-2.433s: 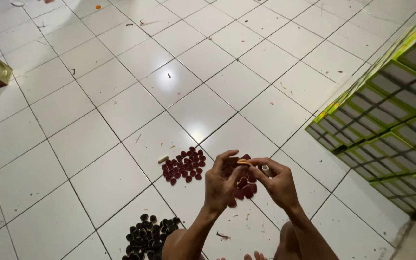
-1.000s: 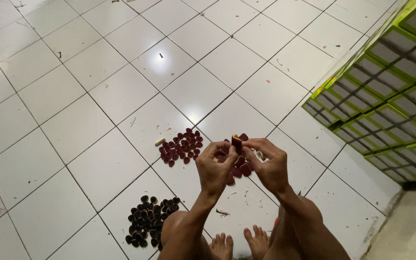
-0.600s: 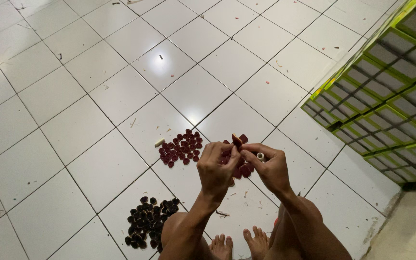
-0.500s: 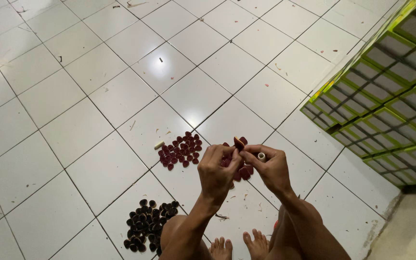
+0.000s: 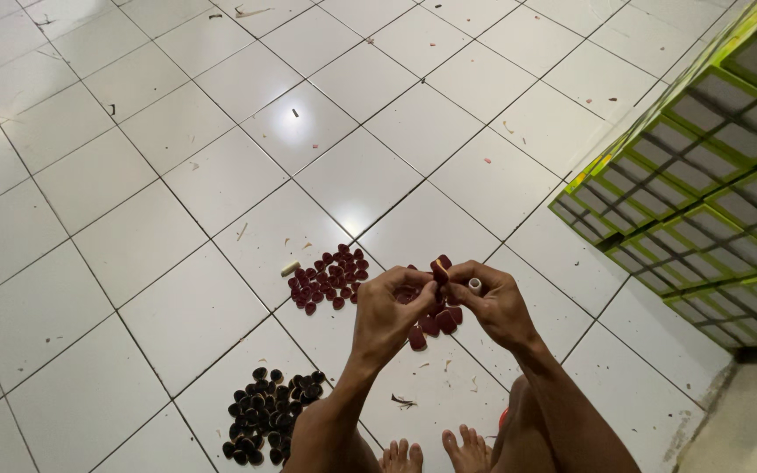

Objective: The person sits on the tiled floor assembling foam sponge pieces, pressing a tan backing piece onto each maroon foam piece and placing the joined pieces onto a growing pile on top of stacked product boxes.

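Head view, steeply down, floor [image 5: 133, 219] near.

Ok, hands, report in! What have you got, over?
Left hand and right hand pinch one small dark red piece between them. Right also holds a small white tube. Red pile just beyond, nothing blocking.

- Left hand [image 5: 393, 307] and right hand [image 5: 492, 302] meet over white tiled floor [image 5: 133, 175], pinching one small dark-red piece [image 5: 439, 268] between fingertips.
- Small pale tube [image 5: 474, 284] in right hand's fingers.
- Red pile [image 5: 326, 278] just left of hands; more red pieces [image 5: 435, 322] beneath them.
- Dark pile [image 5: 269, 412] near floor's bottom edge.
- Green-framed grid racks [image 5: 703, 193] at right edge.
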Available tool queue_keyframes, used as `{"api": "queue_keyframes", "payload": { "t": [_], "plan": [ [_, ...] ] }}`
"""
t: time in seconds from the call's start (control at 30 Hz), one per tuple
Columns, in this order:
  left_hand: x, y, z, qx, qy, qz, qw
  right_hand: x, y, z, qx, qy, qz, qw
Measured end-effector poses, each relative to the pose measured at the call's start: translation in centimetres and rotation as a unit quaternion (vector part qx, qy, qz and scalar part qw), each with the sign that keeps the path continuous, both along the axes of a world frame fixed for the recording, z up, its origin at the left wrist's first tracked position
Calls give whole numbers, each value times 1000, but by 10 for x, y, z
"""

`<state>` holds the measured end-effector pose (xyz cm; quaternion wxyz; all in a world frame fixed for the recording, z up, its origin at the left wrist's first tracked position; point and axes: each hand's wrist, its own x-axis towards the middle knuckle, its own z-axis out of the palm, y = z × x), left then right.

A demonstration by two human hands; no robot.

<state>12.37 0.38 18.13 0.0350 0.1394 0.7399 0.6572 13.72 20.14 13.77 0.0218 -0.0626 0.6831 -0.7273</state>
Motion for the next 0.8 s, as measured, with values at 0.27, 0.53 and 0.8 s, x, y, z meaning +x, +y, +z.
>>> {"api": "queue_keyframes", "payload": {
  "t": [0.27,0.53,0.8],
  "plan": [
    [1,10,-5,-28,72,36,996,-3,-8,4,17,-13,-63,998],
    [6,-2,18,42,-63,-57,995,5,-3,-7,-69,1,-62,996],
    [8,-4,28,-35,33,-58,997,20,-8,14,-29,140,-48,989]
  ]
}}
